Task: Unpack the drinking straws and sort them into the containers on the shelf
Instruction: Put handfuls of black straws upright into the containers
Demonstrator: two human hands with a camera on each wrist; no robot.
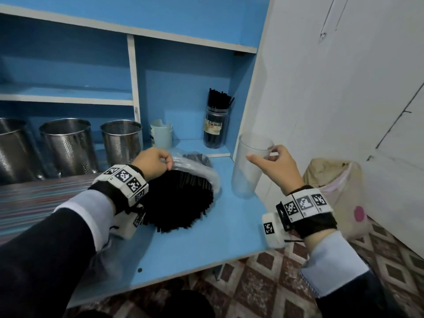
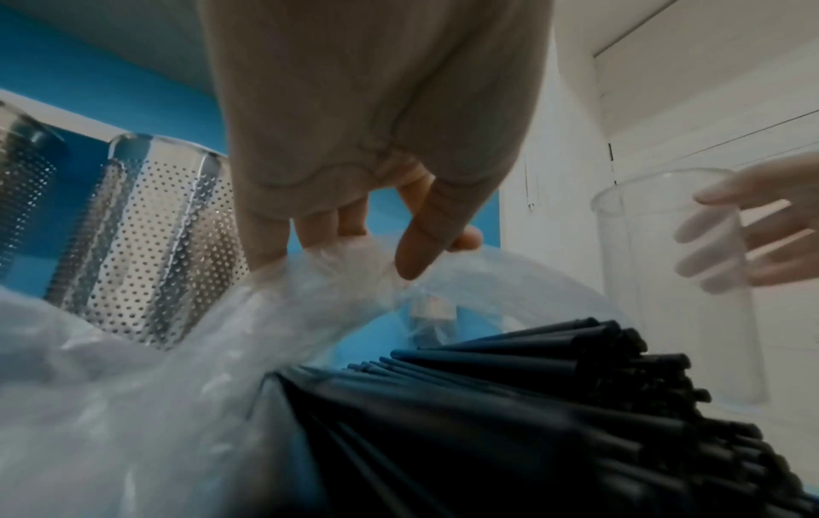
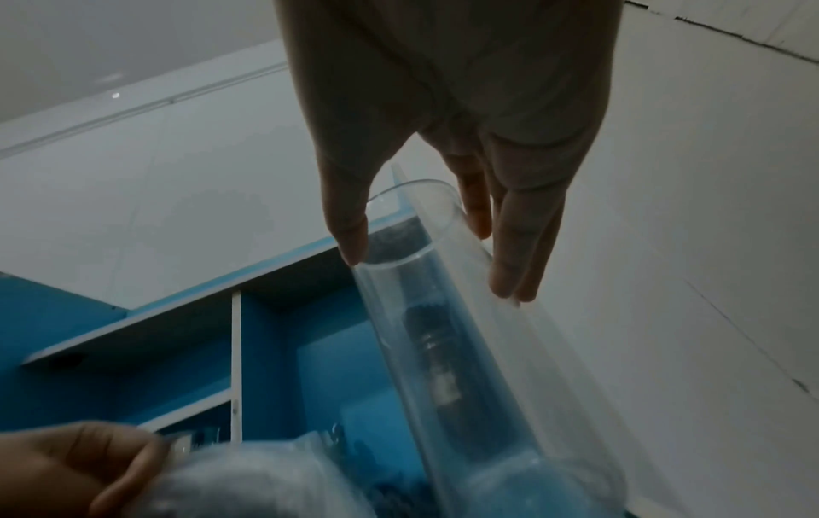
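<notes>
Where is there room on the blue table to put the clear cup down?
Bare blue table lies in front of the black straws, toward the near edge, and under the clear cup by the right edge. The back is crowded: metal holders, a white cup and a jar of straws.

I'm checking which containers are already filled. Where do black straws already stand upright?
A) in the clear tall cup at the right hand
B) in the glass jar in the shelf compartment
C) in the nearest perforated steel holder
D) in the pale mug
B: black straws poke up out of the glass jar standing in the shelf compartment.
</notes>
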